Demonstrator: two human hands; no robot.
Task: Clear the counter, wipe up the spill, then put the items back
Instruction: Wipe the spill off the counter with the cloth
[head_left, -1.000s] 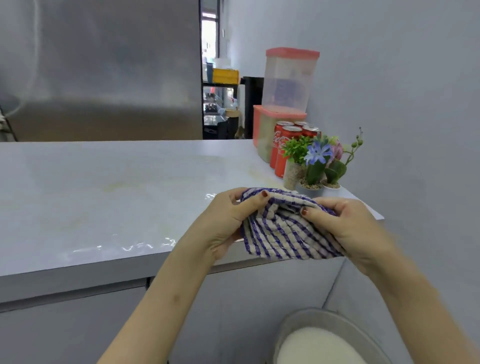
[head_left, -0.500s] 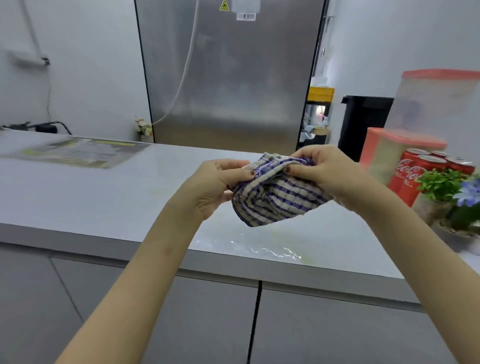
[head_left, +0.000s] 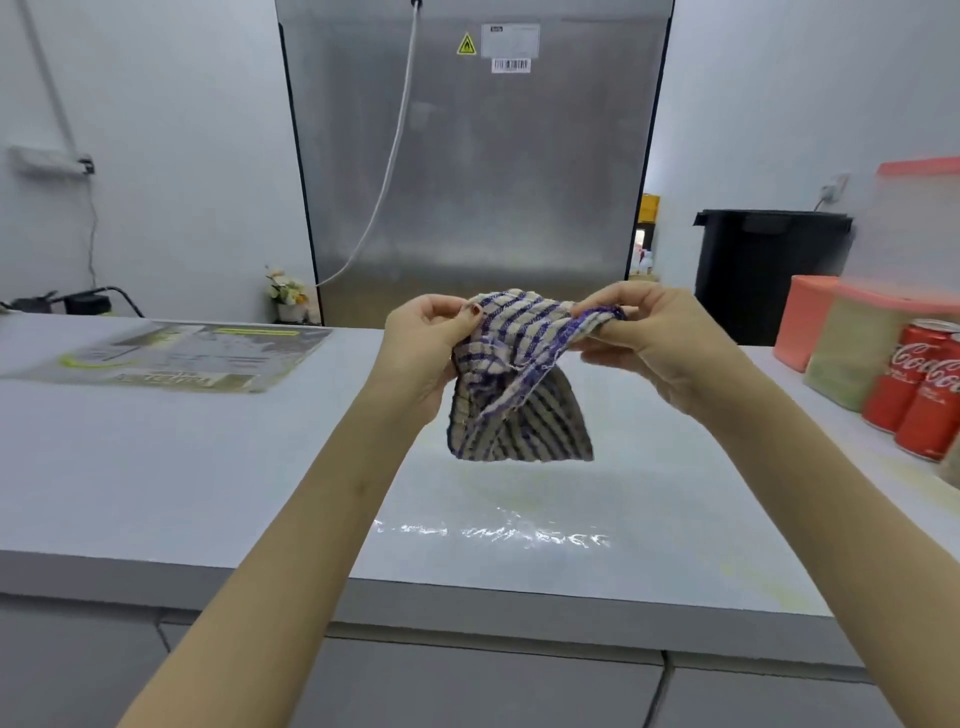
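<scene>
Premises are presenting as a commercial or staff kitchen. A tall stainless-steel appliance, bearing a flammable-hazard sticker and a barcode label, is standing at upper centre. A long pale counter is running across mid-frame above grey cabinet fronts. Lidded storage containers and cola cans are sitting at the right edge. A black bin is standing behind them.

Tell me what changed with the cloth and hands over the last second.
The striped cloth, bunched tight between both hands a second ago, has been pulled apart: the left hand and right hand now pinch its top edge and the rest hangs open above the counter. Both hands kept their hold throughout. The wet patch and the cola cans stayed put.
</scene>
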